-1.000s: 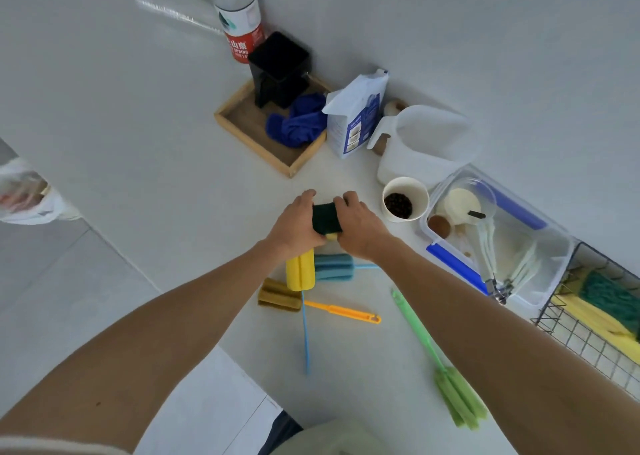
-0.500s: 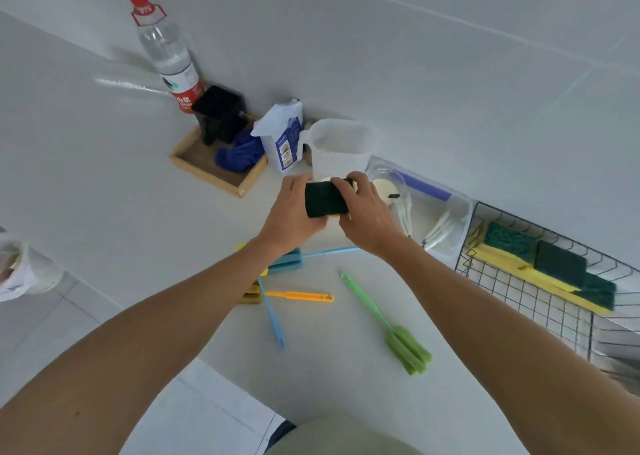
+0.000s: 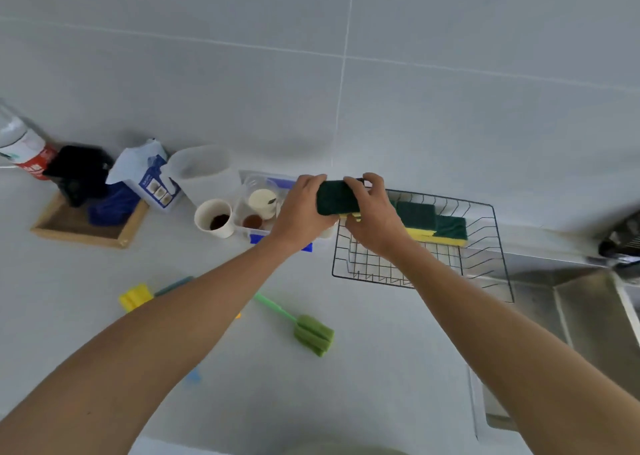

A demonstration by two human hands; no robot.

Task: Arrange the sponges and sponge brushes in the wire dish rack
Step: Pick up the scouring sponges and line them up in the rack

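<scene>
I pinch a green-topped sponge (image 3: 337, 202) between my left hand (image 3: 300, 212) and right hand (image 3: 372, 219), just over the left end of the wire dish rack (image 3: 485, 264). Along its back wall sponges (image 3: 433, 224) already sit in a row. Left of the rack, a green sponge brush (image 3: 313, 335) and a yellow one (image 3: 135, 297) lie on the worktop (image 3: 381, 385), not yet racked.

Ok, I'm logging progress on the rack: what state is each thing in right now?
held sponge: gripped by left hand and right hand, at the rack's left end
wire dish rack: holds racked sponges along the back
green sponge brush: lying on the counter
yellow sponge brush: on the counter
paper cup: upright
</scene>
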